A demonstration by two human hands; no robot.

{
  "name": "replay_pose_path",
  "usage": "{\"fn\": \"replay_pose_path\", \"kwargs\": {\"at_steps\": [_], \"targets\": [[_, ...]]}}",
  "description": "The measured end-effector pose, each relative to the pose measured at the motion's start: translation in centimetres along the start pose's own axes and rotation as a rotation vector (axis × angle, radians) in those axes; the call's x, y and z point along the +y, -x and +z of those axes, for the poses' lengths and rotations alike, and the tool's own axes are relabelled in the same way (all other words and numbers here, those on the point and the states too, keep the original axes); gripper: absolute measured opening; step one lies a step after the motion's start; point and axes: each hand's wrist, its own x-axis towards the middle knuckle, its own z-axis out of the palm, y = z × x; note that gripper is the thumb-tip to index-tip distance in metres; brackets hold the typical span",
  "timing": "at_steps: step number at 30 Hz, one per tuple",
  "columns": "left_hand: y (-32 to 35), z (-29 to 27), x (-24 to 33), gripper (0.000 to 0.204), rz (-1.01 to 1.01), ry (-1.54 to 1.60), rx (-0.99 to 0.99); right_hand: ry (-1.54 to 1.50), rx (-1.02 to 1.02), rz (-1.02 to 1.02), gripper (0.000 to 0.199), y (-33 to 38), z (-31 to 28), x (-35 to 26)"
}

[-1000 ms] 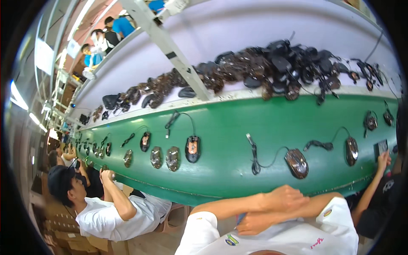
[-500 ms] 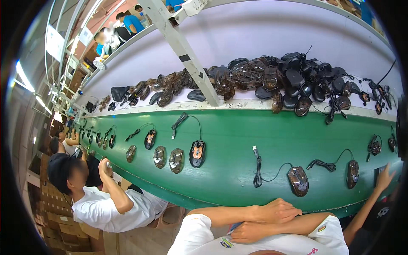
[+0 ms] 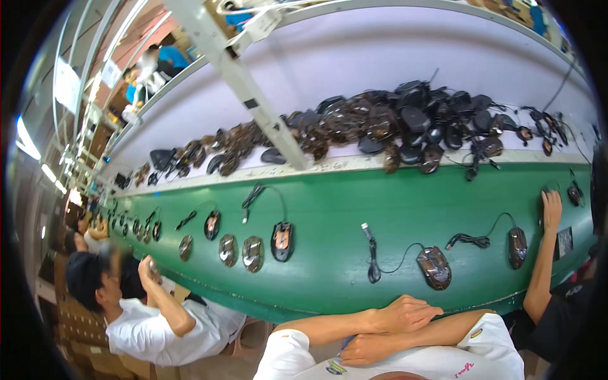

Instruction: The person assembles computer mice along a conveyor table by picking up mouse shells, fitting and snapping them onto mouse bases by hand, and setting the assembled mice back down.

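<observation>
My forearms cross at the table's near edge. My left hand [image 3: 408, 314] lies over my right forearm, its fingers bent together with nothing seen in them. Tucked below my left forearm, my right hand [image 3: 365, 349] is curled closed; its palm is hidden, and a bit of blue shows beside it. Nearest to my hands on the green table [image 3: 329, 285] is a brown, glossy computer mouse [image 3: 434, 267], its black cable [image 3: 373, 271] bundled to the left with the plug up. Another mouse [image 3: 517, 247] with a coiled cable lies farther right. I touch neither.
Opened mice [image 3: 282, 242] and loose brown shells [image 3: 253, 254] lie left. Mouse parts [image 3: 354, 117] pile on the shelf behind, near a white post [image 3: 259, 101]. A person in white [image 3: 158, 329] works at left. At right, another person's hand [image 3: 551, 210] reaches over the table.
My view has shifted slightly, so the table's things sit farther left. The right-hand person's hand has moved farther across the table, uncovering a dark square. My hands stay crossed.
</observation>
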Motion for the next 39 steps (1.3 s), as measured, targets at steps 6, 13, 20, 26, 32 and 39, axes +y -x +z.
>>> {"fn": "replay_pose_path", "kwargs": {"at_steps": [6,13,20,26,32,39], "targets": [[-0.7,-0.5,0.6,0.026,-0.034,0.005,-0.027,0.082,-0.44,0.188,0.025,-1.6,-0.7,0.1],[-0.2,-0.7,0.1,0.03,-0.068,0.022,-0.095,0.014,-0.514,0.324,0.027,-0.9,0.7,1.6],[0.0,-1.1,0.0,0.03,-0.129,0.044,-0.119,-0.267,-0.162,0.188,0.033,9.0,-8.9,5.8],[-0.6,-0.6,-0.1,0.027,-0.103,0.081,-0.147,-0.727,0.728,-0.308,0.071,51.1,-39.0,-10.4],[-0.3,-0.6,-0.3,0.025,-0.179,0.016,-0.168,-0.679,0.851,-0.215,0.069,45.4,-35.7,0.4],[-0.9,0.0,-0.7,0.023,-0.142,-0.016,-0.214,-0.236,0.884,0.19,0.053,36.5,-27.2,2.8]]}}
